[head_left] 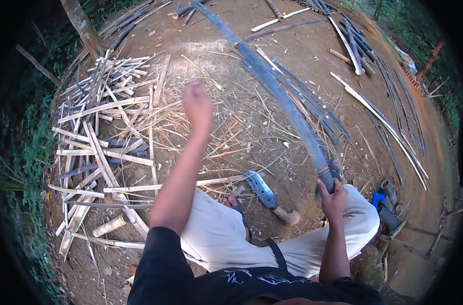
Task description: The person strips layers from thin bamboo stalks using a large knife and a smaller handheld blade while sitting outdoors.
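Note:
My right hand (334, 199) is closed round the near end of a long grey-green bamboo pole (287, 101), beside my right knee. From there the pole runs forward and curves up to the top of the view. My left hand (197, 108) is raised ahead of me over the litter of shavings, its fingers curled; anything inside them is hidden. Between my feet lies a broad-bladed machete (261, 189) with holes in its blade and a wooden handle (286, 215). Dark split bamboo strips (312, 109) lie beside the pole.
A tangled heap of split bamboo pieces (102, 137) fills the left side. Thin shavings (226, 132) cover the ground ahead. Pale strips (381, 119) and dark bamboo poles (356, 43) lie to the right. Short bamboo tubes (389, 193) sit beyond my right knee, and a tree trunk (84, 28) stands far left.

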The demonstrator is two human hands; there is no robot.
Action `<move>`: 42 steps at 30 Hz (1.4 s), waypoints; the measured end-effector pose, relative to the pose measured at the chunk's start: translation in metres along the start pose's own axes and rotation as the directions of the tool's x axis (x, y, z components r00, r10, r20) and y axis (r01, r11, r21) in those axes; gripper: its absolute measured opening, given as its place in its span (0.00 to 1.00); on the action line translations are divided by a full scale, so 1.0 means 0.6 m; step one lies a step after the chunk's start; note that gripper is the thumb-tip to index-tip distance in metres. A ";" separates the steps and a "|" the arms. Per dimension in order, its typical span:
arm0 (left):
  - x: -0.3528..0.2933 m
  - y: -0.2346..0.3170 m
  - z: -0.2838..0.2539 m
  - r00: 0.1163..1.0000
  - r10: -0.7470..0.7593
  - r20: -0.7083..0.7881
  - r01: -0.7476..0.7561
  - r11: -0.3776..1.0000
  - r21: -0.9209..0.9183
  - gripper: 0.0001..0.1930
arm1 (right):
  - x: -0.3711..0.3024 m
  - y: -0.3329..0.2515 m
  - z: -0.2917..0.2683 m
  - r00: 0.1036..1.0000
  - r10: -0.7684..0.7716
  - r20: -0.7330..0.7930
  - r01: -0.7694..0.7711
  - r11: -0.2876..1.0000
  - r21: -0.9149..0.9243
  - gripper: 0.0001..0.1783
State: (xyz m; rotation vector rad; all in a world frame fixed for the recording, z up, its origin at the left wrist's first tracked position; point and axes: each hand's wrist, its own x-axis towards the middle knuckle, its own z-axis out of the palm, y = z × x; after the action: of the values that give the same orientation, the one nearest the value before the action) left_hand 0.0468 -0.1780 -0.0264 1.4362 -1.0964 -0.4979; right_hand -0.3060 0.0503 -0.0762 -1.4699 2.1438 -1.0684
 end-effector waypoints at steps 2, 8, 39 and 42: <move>-0.161 0.117 0.071 0.805 0.588 0.076 -0.581 0.808 -0.101 0.12 | 0.000 -0.026 0.014 1.000 -0.004 -0.030 0.004 1.000 -0.019 0.18; -0.606 0.221 0.106 -0.834 0.295 0.466 -0.020 0.828 -0.560 0.23 | -0.029 -0.116 0.256 0.992 0.009 0.130 -0.011 1.000 0.017 0.25; -0.057 -0.011 -0.017 0.852 -0.348 0.390 0.443 0.878 -0.182 0.32 | -0.205 -0.117 0.217 0.968 0.128 0.217 -0.229 0.806 0.546 0.14; -0.102 0.028 -0.016 0.616 -0.276 0.738 0.658 0.695 -0.290 0.42 | -0.218 -0.200 0.201 0.945 0.107 0.310 -0.315 0.557 0.768 0.15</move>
State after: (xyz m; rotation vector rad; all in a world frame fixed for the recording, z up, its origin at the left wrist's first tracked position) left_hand 0.0206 -0.1197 -0.0267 1.0292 -0.9291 -1.6949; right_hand -0.0969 0.0977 -0.0864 -0.7915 1.2785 -1.4236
